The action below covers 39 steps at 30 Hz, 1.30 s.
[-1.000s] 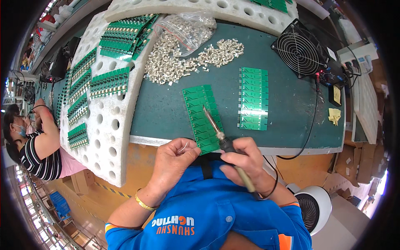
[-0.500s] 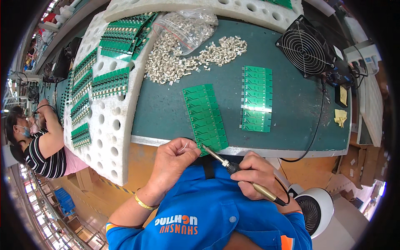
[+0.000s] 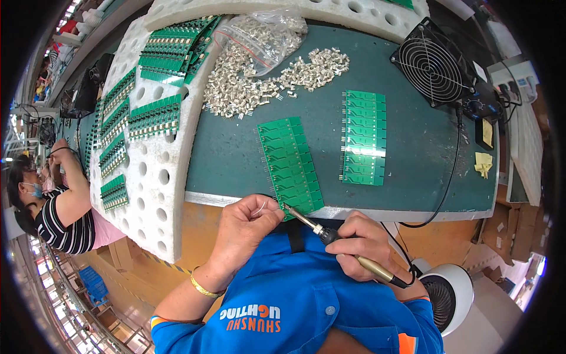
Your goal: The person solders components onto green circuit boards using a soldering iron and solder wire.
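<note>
A green panel of circuit boards (image 3: pixel 289 162) lies slightly askew at the table's front edge, with a row of pins along its left side. My right hand (image 3: pixel 361 246) is closed round a soldering iron (image 3: pixel 308 222), whose tip meets the panel's near left corner. At that same corner my left hand (image 3: pixel 244 227) pinches a thin, pale strand that looks like solder wire (image 3: pixel 259 207). Its fingertips are right beside the iron's tip, so the exact contact is hard to make out. Farther right lies a second green panel (image 3: pixel 362 138), untouched.
Small metal connectors (image 3: pixel 236 88) are heaped at the back, beside a clear plastic bag (image 3: pixel 265 38) of them. White foam (image 3: pixel 154 200) at left carries several populated boards. A black fan (image 3: pixel 430 68) stands back right; its cable hangs near the front edge. A co-worker (image 3: pixel 65 212) sits far left.
Hardly anything differs. Both hands keep their places, with the iron's tip still at the panel's near corner; the whole view has shifted very slightly.
</note>
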Tool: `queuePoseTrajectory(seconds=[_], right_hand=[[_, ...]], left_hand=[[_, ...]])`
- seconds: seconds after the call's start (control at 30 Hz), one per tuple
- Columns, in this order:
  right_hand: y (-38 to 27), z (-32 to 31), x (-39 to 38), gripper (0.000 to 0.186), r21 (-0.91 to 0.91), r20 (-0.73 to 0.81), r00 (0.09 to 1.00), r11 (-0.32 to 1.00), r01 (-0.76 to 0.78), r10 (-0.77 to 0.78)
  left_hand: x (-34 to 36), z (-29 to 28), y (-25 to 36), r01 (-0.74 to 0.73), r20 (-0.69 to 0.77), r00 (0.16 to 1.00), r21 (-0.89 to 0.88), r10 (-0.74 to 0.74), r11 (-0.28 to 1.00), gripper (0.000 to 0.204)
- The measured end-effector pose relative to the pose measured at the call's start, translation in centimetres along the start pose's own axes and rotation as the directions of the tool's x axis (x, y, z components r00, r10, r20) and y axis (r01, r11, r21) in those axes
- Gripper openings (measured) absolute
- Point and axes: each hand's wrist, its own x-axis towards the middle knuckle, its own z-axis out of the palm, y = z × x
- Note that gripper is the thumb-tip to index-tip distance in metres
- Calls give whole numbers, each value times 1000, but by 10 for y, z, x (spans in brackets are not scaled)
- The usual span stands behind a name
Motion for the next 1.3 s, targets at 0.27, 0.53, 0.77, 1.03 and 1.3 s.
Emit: queuePoseTrajectory(seconds=[0.27,0.53,0.77,1.03,1.3], right_hand=[[-4,-3,3,32,-12,44,999,1000,11,-11],[-7,-3,4,29,-42,63,998,999,26,-23],[-9,-3,3,27,-59,68,997,998,28,-24],[-12,-4,5,29,-79,95,995,997,25,-17],[-11,-2,1,31,-112,97,994,992,53,-43]], left_hand=[[1,-1,0,8,8,1000,31,-8,999,5],[0,-2,-1,2,16,1000,9,-2,1000,5],[1,-3,-4,-12,33,999,2,12,1000,6],[1,-4,-5,-16,46,999,28,15,999,7],[0,-5,-3,-14,59,998,67,10,998,6]])
